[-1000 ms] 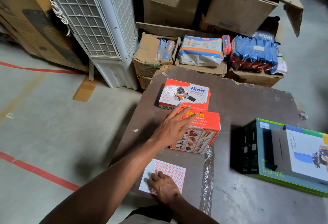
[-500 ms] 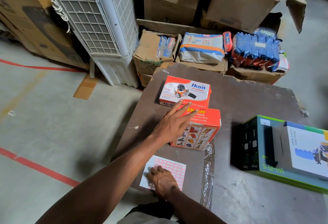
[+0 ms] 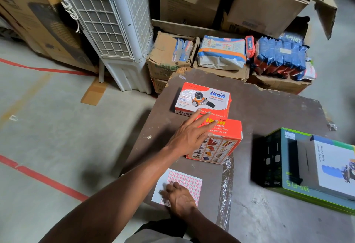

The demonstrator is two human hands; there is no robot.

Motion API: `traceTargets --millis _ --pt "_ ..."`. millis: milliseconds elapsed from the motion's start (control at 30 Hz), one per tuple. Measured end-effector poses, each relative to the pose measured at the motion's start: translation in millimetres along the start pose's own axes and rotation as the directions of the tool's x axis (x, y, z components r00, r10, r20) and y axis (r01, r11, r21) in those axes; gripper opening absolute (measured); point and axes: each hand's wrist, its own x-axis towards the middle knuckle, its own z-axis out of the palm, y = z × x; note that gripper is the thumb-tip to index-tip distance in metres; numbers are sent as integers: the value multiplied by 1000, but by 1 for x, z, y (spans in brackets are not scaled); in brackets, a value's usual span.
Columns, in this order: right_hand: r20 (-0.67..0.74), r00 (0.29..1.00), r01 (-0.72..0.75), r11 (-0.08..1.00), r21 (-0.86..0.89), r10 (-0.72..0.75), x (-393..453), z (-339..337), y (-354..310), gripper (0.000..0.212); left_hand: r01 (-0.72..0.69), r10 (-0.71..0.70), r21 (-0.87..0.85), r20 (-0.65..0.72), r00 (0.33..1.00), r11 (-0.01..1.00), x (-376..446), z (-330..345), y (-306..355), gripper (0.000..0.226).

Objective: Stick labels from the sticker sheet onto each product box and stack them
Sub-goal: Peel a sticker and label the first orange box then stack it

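Right hand [image 3: 179, 197]: lowest centre of the frame, lying on the sticker sheet; fingers bent with the tips down on the labels, but whether they pinch one cannot be told from this angle.
Sticker sheet [image 3: 187, 182]: white with a grid of red-framed labels, flat on the near edge of the table, just below the near orange box.
Left hand [image 3: 189, 134]: centre of the frame, arm reaching in from the lower left; fingers straight and spread, pressing flat on the top of the near box, grasping nothing.
Near orange box [image 3: 221, 142]: an Ikon tape dispenser box at mid-frame, lying flat under the left hand.
Far orange box [image 3: 203, 98]: a second Ikon box just above it in the frame, touching or slightly under the near one's far edge; the left fingertips reach its near edge.
Table [image 3: 269, 112]: dark brown board with a strip of clear tape along its lower centre.
Green and black box [image 3: 299, 164]: right edge of the frame, a white carton lying on it.
Air cooler [image 3: 107, 21]: white, upper left, standing on the floor.
Cartons and blue packets [image 3: 278, 58]: top of the frame, beyond the table.
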Motion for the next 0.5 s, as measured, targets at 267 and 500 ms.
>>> traceTargets --millis 267,500 --pt "-21 998 52 998 -34 -52 3 -7 3 48 -9 8 -13 -16 1000 1000 0 0 0 49" --pt "-97 995 7 1000 25 -4 12 -19 -1 34 -4 4 -15 -7 1000 1000 2 -1 -1 48"
